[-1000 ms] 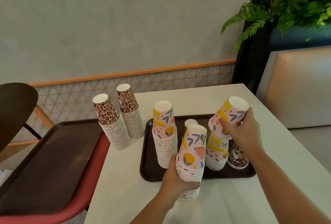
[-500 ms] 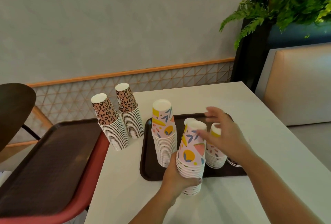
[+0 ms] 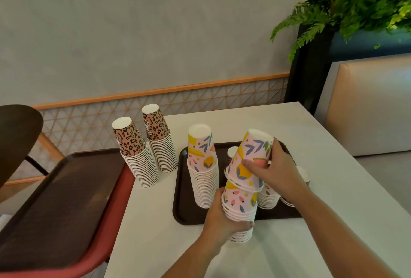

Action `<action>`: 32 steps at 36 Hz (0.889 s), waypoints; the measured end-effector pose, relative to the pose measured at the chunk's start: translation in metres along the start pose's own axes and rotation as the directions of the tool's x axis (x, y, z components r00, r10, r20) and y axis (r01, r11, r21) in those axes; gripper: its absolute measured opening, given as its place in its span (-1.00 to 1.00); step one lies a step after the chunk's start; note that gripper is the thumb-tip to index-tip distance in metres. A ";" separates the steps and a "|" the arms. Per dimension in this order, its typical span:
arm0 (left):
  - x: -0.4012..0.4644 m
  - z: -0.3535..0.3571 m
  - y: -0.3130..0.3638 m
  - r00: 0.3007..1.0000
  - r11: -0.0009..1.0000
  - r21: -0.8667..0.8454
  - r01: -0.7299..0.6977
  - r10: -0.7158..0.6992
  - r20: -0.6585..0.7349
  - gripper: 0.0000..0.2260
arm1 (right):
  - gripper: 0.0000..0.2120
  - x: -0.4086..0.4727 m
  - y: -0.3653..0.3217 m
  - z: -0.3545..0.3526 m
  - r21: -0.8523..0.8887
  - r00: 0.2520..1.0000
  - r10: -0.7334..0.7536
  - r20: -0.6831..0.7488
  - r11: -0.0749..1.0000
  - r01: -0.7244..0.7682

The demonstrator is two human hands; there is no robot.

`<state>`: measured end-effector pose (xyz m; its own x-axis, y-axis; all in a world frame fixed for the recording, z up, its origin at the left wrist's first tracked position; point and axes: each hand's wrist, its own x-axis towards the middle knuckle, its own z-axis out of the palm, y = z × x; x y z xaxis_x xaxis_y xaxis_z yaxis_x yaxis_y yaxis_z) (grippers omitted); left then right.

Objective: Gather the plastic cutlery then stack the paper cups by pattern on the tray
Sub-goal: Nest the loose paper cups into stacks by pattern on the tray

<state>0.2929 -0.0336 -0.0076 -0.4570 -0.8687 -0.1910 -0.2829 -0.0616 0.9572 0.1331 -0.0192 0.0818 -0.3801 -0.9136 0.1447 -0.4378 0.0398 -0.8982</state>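
The pink floral cup (image 3: 251,162), upside down with its white base tipped toward one o'clock, sits tilted atop the held stack (image 3: 241,208) at the tray's (image 3: 184,215) near edge. The right hand (image 3: 274,171) grips this cup's side; the left hand (image 3: 219,217) wraps the stack's lower cups. At ten o'clock on the tray stands a taller floral stack (image 3: 203,166); two leopard stacks (image 3: 142,155) stand on the bench (image 3: 333,166) beyond.
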 end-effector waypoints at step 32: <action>0.007 0.000 0.011 0.997 0.999 0.003 -0.050 0.050 -0.054 -0.32 | -0.25 -0.004 0.009 -0.009 -0.195 0.969 -0.207 -0.133 0.964 0.179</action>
<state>0.2863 -0.0407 0.0017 -0.4243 -0.8961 -0.1307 -0.2621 -0.0167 0.9649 0.1236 -0.0116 0.0773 -0.3865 -0.8398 0.3813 -0.6488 -0.0463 -0.7595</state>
